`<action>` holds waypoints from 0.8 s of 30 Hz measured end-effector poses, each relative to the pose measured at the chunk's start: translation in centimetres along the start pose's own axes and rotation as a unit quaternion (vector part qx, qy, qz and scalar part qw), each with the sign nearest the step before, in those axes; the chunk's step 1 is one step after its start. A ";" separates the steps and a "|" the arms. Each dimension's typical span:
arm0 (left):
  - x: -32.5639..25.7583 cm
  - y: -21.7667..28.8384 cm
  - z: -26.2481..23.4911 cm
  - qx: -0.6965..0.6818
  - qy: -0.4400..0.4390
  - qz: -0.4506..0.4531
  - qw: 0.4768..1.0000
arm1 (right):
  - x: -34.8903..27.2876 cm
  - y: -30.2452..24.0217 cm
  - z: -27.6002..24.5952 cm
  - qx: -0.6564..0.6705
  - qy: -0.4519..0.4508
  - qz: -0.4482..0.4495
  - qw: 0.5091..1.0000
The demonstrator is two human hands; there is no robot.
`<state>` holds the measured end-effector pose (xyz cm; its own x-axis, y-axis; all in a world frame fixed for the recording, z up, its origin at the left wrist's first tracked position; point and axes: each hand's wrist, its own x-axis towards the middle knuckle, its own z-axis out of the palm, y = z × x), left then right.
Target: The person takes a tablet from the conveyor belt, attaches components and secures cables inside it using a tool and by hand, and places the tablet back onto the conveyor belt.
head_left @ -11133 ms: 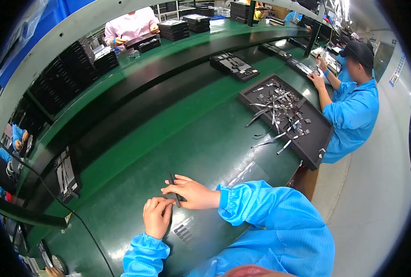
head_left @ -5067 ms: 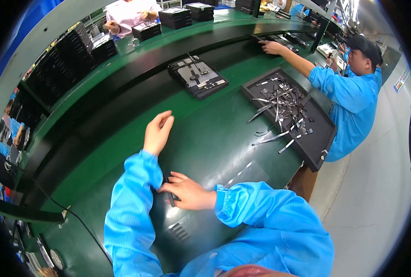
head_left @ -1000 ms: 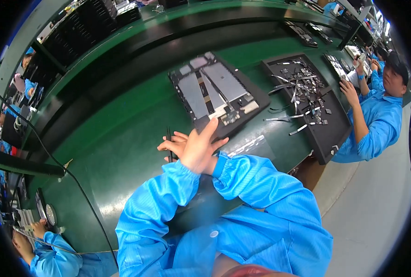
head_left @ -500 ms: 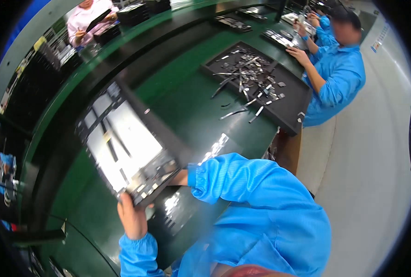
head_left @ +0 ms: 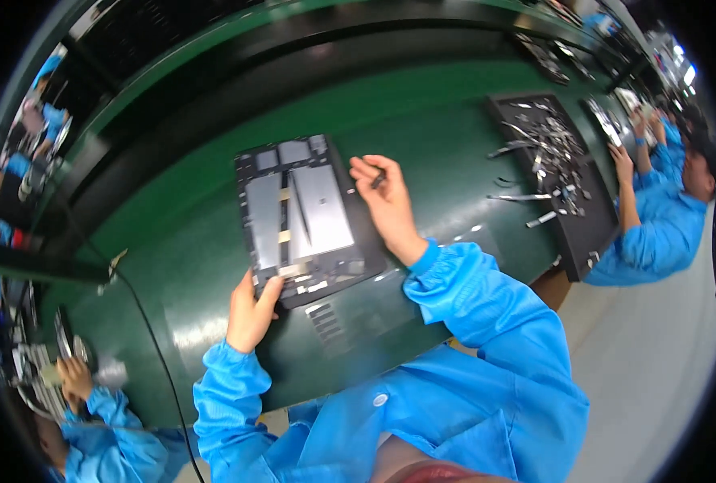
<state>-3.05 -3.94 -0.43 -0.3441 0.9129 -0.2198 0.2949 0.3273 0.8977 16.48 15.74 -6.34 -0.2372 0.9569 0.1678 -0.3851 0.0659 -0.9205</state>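
A flat black tablet-like panel (head_left: 301,217), its open back showing grey plates and strips, lies on the green bench in front of me. My left hand (head_left: 251,310) grips its near left corner, thumb on top. My right hand (head_left: 386,201) hovers just past the panel's right edge, fingers pinched on a small dark part (head_left: 378,180). Both my sleeves are blue.
A black tray (head_left: 571,225) with several metal tools and parts sits to the right, where a person in blue (head_left: 656,233) works. Another person in blue (head_left: 92,410) is at lower left. A dark cable (head_left: 144,322) crosses the green bench (head_left: 422,97).
The panel, held up tilted in both hands half a second ago, now lies flat on the bench. My right hand has left it and pinches a small dark part.
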 end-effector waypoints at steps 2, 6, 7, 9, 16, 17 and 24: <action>0.0 0.4 -1.1 0.165 0.031 0.016 0.986 | -0.2 -0.3 -0.4 -0.026 -0.020 0.010 0.999; -0.7 0.3 -1.5 0.191 0.057 0.036 0.979 | -0.9 -1.4 0.3 -0.033 -0.037 0.032 0.998; -1.0 -0.3 -1.3 0.211 0.030 0.075 0.974 | -1.1 -1.7 0.5 -0.044 -0.048 0.035 0.997; -1.4 -0.5 -0.5 0.266 0.019 0.154 0.952 | -1.2 -1.8 1.3 -0.024 -0.051 0.041 0.998; -1.9 -0.9 0.7 0.286 0.004 0.153 0.946 | -1.2 -2.2 1.3 -0.016 -0.078 0.027 0.996; -1.9 -0.9 0.7 0.286 0.004 0.151 0.946 | -1.1 -2.2 1.2 -0.016 -0.078 0.029 0.996; -1.5 -0.6 -0.1 0.231 0.056 0.213 0.948 | -0.4 -3.6 0.9 -0.113 -0.075 -0.049 0.990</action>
<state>-2.81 -5.51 -0.57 -0.1908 0.9630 0.1901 0.7783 0.0304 0.6271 17.18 14.83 -2.77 -0.3452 0.8910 0.2948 -0.2073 0.2340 -0.9499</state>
